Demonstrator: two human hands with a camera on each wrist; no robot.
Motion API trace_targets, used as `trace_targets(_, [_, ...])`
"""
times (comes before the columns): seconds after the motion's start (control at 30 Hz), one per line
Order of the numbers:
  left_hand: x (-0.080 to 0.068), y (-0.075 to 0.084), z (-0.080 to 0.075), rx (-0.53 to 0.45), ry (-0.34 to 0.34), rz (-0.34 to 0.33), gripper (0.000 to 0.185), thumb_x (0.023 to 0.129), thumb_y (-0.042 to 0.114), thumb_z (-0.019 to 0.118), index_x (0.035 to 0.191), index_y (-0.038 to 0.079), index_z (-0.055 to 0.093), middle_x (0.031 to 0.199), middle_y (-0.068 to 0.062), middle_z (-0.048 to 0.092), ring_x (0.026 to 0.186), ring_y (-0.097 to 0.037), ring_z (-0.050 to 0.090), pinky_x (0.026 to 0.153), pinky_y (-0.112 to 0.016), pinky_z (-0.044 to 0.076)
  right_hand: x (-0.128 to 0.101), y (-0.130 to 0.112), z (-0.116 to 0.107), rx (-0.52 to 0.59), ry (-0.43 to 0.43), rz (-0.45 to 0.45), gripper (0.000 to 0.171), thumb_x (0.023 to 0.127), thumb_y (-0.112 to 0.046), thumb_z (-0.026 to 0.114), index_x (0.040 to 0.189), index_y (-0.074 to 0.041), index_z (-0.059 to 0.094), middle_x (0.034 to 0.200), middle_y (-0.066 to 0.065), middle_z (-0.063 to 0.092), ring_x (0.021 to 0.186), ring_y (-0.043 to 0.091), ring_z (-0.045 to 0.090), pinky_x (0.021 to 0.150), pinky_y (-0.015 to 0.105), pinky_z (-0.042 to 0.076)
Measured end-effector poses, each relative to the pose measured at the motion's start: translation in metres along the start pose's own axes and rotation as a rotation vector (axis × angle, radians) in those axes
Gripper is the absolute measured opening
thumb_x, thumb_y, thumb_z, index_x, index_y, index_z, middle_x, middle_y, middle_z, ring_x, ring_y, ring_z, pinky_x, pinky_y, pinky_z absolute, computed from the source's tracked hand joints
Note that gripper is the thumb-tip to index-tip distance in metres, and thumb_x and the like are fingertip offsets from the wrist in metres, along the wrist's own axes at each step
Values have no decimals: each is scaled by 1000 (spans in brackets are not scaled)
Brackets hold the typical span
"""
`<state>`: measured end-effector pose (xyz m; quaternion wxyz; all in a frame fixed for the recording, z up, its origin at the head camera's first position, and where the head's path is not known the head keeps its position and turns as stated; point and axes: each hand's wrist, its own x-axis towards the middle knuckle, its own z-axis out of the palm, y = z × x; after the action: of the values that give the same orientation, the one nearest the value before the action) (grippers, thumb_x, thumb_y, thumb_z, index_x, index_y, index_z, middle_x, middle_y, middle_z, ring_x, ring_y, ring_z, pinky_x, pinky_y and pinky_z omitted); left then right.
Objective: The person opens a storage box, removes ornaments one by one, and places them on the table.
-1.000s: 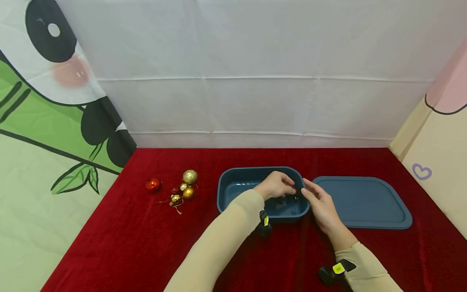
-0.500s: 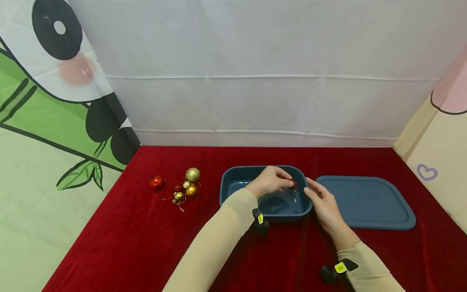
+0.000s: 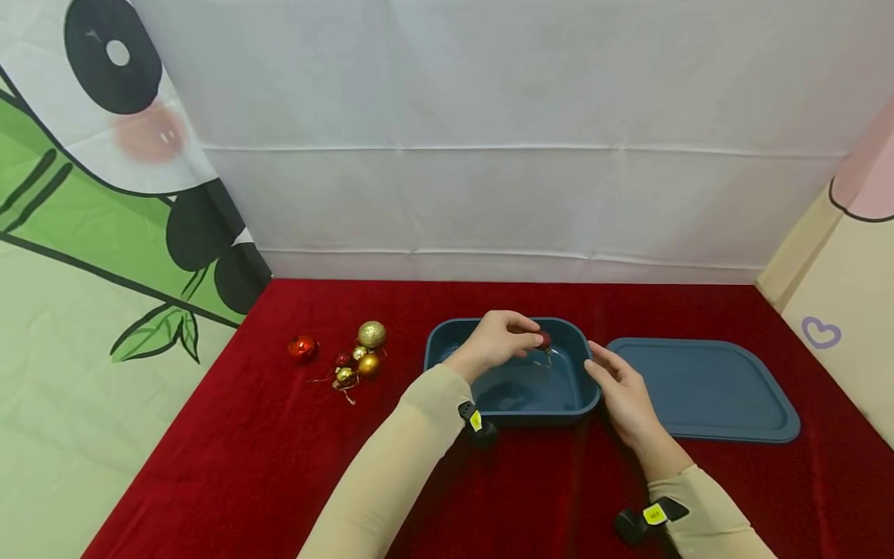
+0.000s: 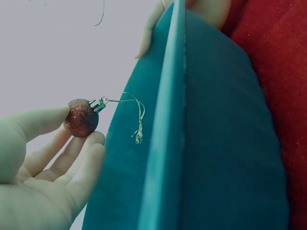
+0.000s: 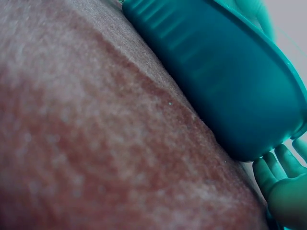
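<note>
Red bauble (image 4: 80, 117) — pinched between thumb and fingertips of the left hand (image 3: 497, 341), held above the inside of the blue box (image 3: 447, 359), its gold thread (image 4: 136, 115) dangling. The right hand (image 3: 621, 388) rests against the box's right end, fingers relaxed and straight, gripping nothing. The blue lid (image 3: 705, 388) lies flat just right of the box — more baubles (image 3: 352, 359) sit well apart on the red cloth (image 3: 244, 466).

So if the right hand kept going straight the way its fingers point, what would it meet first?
Probably nothing new: the right hand already rests its fingertips against the near right corner of the dark blue rectangular plastic box. Pushing on would press that wall, though depth is unclear.
</note>
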<state>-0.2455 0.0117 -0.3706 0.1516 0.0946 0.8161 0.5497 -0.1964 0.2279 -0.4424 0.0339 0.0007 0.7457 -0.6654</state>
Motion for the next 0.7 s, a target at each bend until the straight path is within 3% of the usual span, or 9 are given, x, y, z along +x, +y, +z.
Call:
trace_targets(0.43, [-16, -4, -16, -50, 41, 54, 28, 88, 21, 68, 113, 9, 66, 112, -6, 65, 99, -28, 65, 89, -38, 53, -1, 1, 0, -2, 0, -3, 63, 96, -40, 52, 148, -11, 32, 146, 10, 36, 112, -1, 42, 86, 6, 40])
trace_targets(0.7, [-27, -10, -30, -11, 74, 62, 29, 89, 21, 66, 116, 10, 64, 114, -8, 65, 98, -34, 66, 91, -42, 52, 0, 2, 0, -4, 3, -1, 62, 96, -39, 52, 148, -11, 32, 148, 10, 35, 118, 6, 40, 86, 6, 40])
